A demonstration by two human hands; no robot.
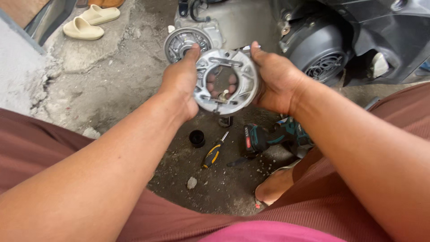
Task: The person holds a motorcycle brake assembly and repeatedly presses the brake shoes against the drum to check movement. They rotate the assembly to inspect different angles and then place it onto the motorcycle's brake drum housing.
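A round silver brake shoe set (244, 80) with springs across its open middle is held up in front of me. My left hand (181, 83) grips its left rim, thumb on top. My right hand (277, 80) grips its right rim, and fingertips show through the central opening. Behind it, a round metal hub (179, 42) sits on the grey engine casing (237, 22) of a scooter.
On the concrete floor below lie a yellow-and-black screwdriver (213, 152), a black socket (196, 138) and a teal-and-black power driver (268, 136). A black fan cover (320, 49) of the scooter is at right. Two beige slippers (89, 21) lie far left. My foot (275, 186) rests lower right.
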